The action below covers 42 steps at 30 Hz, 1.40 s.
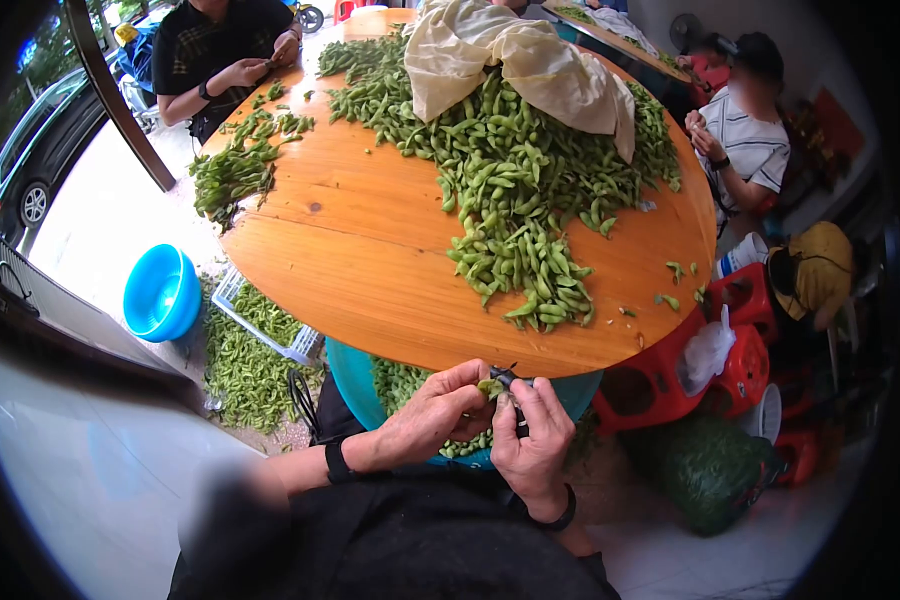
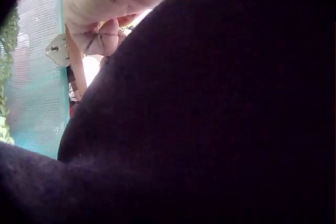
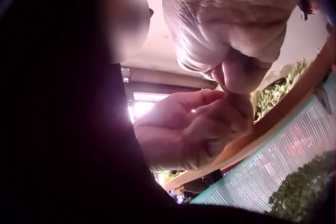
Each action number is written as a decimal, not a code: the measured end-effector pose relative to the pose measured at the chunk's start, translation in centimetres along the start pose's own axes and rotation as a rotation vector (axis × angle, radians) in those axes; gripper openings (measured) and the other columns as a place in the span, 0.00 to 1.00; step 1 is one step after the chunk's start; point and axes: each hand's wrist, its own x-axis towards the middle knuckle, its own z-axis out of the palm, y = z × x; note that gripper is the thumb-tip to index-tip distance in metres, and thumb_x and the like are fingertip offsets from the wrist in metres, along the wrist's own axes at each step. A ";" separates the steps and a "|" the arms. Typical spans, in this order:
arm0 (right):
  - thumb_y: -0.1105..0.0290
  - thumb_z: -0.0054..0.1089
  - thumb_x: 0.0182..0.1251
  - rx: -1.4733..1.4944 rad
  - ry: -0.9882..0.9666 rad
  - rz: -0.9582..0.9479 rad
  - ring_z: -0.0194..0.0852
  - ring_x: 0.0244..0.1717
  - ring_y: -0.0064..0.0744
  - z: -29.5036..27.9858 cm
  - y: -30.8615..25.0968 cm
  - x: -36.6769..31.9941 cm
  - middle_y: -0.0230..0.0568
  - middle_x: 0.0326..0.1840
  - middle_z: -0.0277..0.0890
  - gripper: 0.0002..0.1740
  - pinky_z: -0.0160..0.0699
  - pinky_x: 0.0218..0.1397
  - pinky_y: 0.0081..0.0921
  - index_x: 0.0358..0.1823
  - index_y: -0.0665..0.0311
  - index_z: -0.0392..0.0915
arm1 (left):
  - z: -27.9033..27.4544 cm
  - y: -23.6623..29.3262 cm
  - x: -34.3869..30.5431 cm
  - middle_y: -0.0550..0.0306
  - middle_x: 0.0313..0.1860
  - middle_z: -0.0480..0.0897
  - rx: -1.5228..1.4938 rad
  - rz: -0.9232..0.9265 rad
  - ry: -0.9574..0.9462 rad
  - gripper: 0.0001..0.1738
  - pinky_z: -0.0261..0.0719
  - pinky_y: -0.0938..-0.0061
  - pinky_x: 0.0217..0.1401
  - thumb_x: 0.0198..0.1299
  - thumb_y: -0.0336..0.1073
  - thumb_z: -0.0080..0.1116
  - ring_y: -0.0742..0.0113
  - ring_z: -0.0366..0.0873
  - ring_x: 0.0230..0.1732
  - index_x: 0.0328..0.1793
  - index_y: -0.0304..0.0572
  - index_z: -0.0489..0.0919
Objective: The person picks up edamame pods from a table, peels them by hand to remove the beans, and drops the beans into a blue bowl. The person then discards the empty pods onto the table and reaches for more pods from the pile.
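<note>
Head view: the left hand (image 1: 435, 415) pinches a pod (image 1: 489, 386) just below the desk (image 1: 370, 260) edge, over the basket (image 1: 353, 385). The right hand (image 1: 532, 440) has its fingers curled round scissors (image 1: 505, 377) that touch the pod. Left wrist view: dark cloth hides the grip. Right wrist view: both hands' fingertips meet. With the blades so near the pinching fingers, a slip of the pod could nick them.

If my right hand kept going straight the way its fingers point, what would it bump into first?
Most likely the edge of the round wooden table, past the small dark scissors the right hand grips and the green bean pod the left hand pinches. Depth is unclear; it might slip underneath.
</note>
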 end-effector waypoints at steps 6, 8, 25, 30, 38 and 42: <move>0.83 0.55 0.61 0.162 0.029 0.377 0.74 0.26 0.35 -5.7 1.2 0.2 0.43 0.27 0.69 0.09 0.72 0.28 0.28 0.42 0.75 0.77 | 0.4 1.2 -0.7 0.56 0.32 0.85 0.620 0.155 -0.144 0.18 0.79 0.72 0.38 0.65 0.27 0.47 0.70 0.81 0.35 0.61 0.34 0.72; 0.82 0.54 0.62 -0.039 -0.053 0.470 0.77 0.28 0.43 -9.9 3.1 -0.6 0.48 0.29 0.73 0.10 0.74 0.32 0.33 0.44 0.76 0.77 | 0.3 2.3 -0.4 0.46 0.28 0.83 1.212 0.366 -0.249 0.13 0.81 0.60 0.34 0.62 0.31 0.56 0.50 0.84 0.30 0.52 0.38 0.78; 0.80 0.56 0.65 0.106 -0.020 0.477 0.78 0.27 0.36 -6.5 5.0 -0.2 0.46 0.32 0.78 0.11 0.76 0.32 0.30 0.47 0.74 0.79 | 0.6 5.4 5.8 0.55 0.36 0.81 1.350 0.643 0.280 0.10 0.80 0.67 0.42 0.56 0.32 0.67 0.63 0.81 0.39 0.42 0.38 0.82; 0.79 0.54 0.71 0.810 -0.164 0.627 0.65 0.22 0.14 -3.2 2.3 1.7 0.29 0.32 0.67 0.14 0.63 0.22 0.15 0.55 0.77 0.76 | 0.2 3.3 3.1 0.69 0.31 0.81 0.596 0.255 0.036 0.07 0.73 0.84 0.34 0.63 0.31 0.66 0.83 0.75 0.32 0.42 0.34 0.83; 0.79 0.55 0.71 0.792 -0.249 0.622 0.63 0.22 0.14 -2.8 1.9 1.3 0.31 0.33 0.65 0.15 0.62 0.20 0.16 0.56 0.78 0.75 | 0.0 1.3 1.6 0.65 0.26 0.79 0.583 0.330 0.163 0.05 0.69 0.83 0.25 0.62 0.29 0.67 0.82 0.73 0.25 0.38 0.35 0.82; 0.81 0.55 0.70 1.046 -0.283 0.661 0.62 0.20 0.15 -3.1 2.4 1.0 0.30 0.30 0.65 0.14 0.58 0.20 0.16 0.55 0.76 0.77 | -0.4 1.5 1.1 0.63 0.27 0.80 0.299 0.172 0.045 0.03 0.65 0.83 0.22 0.62 0.27 0.66 0.81 0.71 0.22 0.37 0.36 0.81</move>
